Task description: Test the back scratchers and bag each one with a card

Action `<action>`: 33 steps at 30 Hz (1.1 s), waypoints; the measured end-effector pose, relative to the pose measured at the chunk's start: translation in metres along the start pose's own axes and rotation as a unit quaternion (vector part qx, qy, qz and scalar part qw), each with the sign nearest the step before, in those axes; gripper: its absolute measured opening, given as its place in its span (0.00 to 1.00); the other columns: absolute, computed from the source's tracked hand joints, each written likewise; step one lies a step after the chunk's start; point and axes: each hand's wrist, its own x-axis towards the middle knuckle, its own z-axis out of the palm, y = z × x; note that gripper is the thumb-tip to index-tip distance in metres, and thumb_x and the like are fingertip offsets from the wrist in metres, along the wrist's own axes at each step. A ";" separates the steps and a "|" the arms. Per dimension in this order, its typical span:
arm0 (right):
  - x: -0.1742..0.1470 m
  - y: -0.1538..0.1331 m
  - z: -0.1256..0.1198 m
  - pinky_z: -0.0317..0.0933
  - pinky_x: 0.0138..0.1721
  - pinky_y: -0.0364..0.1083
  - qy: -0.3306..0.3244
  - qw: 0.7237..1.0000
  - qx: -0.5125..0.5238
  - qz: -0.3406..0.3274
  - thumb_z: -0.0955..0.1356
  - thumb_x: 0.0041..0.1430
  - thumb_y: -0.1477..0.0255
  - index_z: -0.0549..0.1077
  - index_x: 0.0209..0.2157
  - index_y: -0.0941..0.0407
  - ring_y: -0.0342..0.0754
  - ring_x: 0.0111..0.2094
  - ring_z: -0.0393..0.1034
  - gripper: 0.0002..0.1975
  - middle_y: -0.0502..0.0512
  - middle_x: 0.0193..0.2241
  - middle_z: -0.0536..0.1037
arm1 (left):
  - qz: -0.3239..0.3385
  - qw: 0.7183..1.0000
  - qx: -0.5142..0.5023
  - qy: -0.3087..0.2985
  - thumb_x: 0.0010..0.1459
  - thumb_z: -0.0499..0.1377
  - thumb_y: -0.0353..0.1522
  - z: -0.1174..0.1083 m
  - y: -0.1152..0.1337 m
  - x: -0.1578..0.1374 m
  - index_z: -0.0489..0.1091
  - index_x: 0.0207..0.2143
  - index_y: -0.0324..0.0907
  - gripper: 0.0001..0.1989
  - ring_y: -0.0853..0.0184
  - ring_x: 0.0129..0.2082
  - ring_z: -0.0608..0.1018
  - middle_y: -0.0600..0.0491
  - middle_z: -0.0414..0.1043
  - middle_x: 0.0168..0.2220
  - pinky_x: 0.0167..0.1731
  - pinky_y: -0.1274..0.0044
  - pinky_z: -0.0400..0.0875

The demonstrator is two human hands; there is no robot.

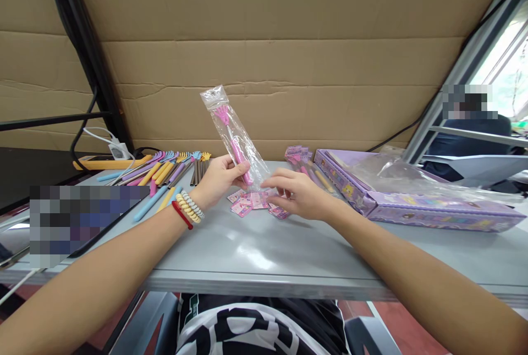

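Note:
A pink back scratcher with a small hand-shaped head lies inside a clear plastic bag, tilted above the table. Around its lower handle my left hand is closed, thumb on the front. My right hand is at the bag's bottom end, fingers bent and thumb apart; whether the fingertips pinch the film is hard to see. Under both hands several small pink printed cards are spread on the table.
Loose coloured back scratchers lie piled at the left, beside a blurred-out screen and a white charger. Bagged ones lie right of centre, near a purple box with plastic film. Cardboard stands behind; a person sits far right.

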 end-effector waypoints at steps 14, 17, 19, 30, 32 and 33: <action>0.006 -0.012 0.003 0.62 0.30 0.44 0.118 0.981 0.092 0.126 0.66 0.57 0.66 0.75 0.28 0.57 0.48 0.39 0.68 0.10 0.61 0.43 0.72 | 0.063 0.992 0.097 -0.046 0.50 0.64 0.40 0.003 -0.003 -0.003 0.65 0.34 0.38 0.17 0.70 0.27 0.75 0.55 0.70 0.26 0.25 0.78 0.73; 0.008 -0.014 0.003 0.58 0.24 0.42 0.088 0.971 0.123 0.186 0.66 0.56 0.64 0.74 0.27 0.58 0.44 0.26 0.67 0.12 0.56 0.29 0.76 | 0.056 0.992 0.096 -0.065 0.49 0.64 0.41 0.003 -0.005 -0.003 0.64 0.35 0.38 0.18 0.70 0.27 0.76 0.55 0.70 0.27 0.25 0.78 0.72; 0.009 -0.015 0.004 0.54 0.20 0.41 0.083 0.963 0.134 0.219 0.67 0.54 0.62 0.74 0.25 0.58 0.40 0.19 0.61 0.14 0.52 0.20 0.73 | 0.043 0.992 0.091 -0.079 0.49 0.64 0.41 0.004 -0.006 -0.004 0.64 0.35 0.38 0.19 0.70 0.27 0.76 0.55 0.70 0.27 0.25 0.78 0.72; 0.011 -0.017 0.005 0.49 0.18 0.40 0.137 0.945 0.143 0.262 0.69 0.48 0.62 0.65 0.19 0.56 0.39 0.18 0.57 0.15 0.48 0.15 0.67 | -0.015 0.991 0.063 -0.121 0.46 0.67 0.34 0.009 -0.004 -0.008 0.60 0.35 0.39 0.20 0.67 0.31 0.77 0.52 0.72 0.31 0.31 0.74 0.73; 0.010 -0.016 0.006 0.49 0.18 0.40 0.131 0.944 0.146 0.265 0.69 0.49 0.62 0.64 0.19 0.56 0.38 0.18 0.57 0.15 0.48 0.16 0.67 | -0.018 0.991 0.068 -0.114 0.47 0.66 0.34 0.011 -0.003 -0.009 0.59 0.34 0.39 0.18 0.68 0.30 0.77 0.53 0.72 0.30 0.30 0.75 0.72; 0.010 -0.015 0.007 0.49 0.18 0.40 0.125 0.943 0.157 0.266 0.69 0.49 0.63 0.64 0.22 0.56 0.38 0.18 0.57 0.14 0.47 0.15 0.66 | -0.018 0.992 0.067 -0.108 0.48 0.66 0.34 0.011 -0.002 -0.009 0.59 0.34 0.39 0.18 0.68 0.30 0.77 0.54 0.71 0.29 0.30 0.75 0.72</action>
